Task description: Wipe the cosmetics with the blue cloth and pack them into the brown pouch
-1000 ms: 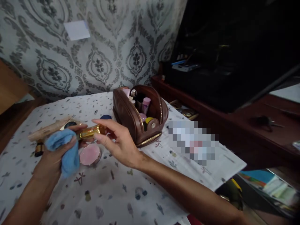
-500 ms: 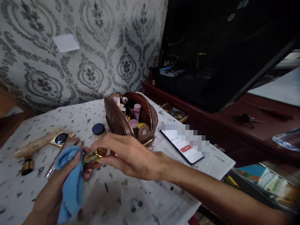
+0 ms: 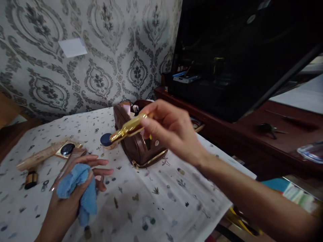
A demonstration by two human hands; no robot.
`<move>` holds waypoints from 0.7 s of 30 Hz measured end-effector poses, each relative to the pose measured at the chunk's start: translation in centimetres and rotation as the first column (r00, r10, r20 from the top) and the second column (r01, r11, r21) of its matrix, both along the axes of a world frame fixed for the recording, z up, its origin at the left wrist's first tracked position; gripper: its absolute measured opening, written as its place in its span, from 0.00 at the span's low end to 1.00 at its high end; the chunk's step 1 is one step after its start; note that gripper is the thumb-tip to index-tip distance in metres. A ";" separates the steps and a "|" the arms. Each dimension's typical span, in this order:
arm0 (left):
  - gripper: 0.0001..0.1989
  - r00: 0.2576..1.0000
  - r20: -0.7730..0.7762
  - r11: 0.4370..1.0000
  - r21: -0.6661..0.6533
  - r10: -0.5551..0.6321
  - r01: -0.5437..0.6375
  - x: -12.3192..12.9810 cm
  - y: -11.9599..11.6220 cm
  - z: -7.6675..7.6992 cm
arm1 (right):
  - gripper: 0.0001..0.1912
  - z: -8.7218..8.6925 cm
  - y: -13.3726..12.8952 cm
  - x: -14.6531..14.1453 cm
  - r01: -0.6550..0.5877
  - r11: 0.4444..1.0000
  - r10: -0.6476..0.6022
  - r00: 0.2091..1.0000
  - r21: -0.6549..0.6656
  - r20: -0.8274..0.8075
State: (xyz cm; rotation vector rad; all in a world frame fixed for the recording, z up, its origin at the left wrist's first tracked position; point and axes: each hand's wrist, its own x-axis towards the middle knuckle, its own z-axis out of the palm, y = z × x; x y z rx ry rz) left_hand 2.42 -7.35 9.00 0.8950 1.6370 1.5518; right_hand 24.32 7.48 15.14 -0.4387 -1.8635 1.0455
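Note:
My right hand (image 3: 174, 129) pinches a shiny gold cosmetic tube (image 3: 130, 127) by one end, holding it in the air in front of a brown makeup bag (image 3: 133, 144). The bag stands unzipped, and its contents are mostly hidden behind the hand and the tube. A blue cloth (image 3: 88, 198) is held in my left hand (image 3: 68, 201), tucked under the thumb while the fingers stretch out over the table. Near the bag's left side sits a small jar with a dark blue lid (image 3: 107, 139).
On the table's left lie a beige tube (image 3: 37, 158), a compact (image 3: 67, 149), a small black-and-gold bottle (image 3: 31, 179) and a slim item partly behind my left hand. A large black screen (image 3: 227, 67) leans over a dark red desk (image 3: 285, 129) at right, with keys (image 3: 267, 129) on it.
My right hand has carried the gold tube away from the cloth, up and right toward the bag. My left hand's fingers have spread, the cloth still in it. The phone no longer shows.

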 end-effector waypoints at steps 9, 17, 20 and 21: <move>0.17 0.983 -0.172 0.990 -0.135 -0.069 0.045 0.8 0.3 -0.7 | 0.06 0.9 7.7 1.0 0.217 0.843 -0.452 0.781 0.492 0.431; 0.17 0.972 -0.192 0.979 -0.177 -0.133 0.099 0.3 0.6 -1.4 | 0.09 0.0 9.7 -1.7 -0.061 0.792 -0.508 0.484 0.607 0.712; 0.18 0.970 -0.192 0.976 -0.190 -0.146 0.109 0.2 0.7 -1.8 | 0.08 -0.1 9.7 -2.2 -0.142 0.778 -0.515 0.414 0.612 0.751; 0.18 0.968 -0.198 0.973 -0.201 -0.153 0.113 0.2 0.7 -1.9 | 0.08 -0.2 9.7 -2.3 -0.161 0.771 -0.523 0.393 0.616 0.757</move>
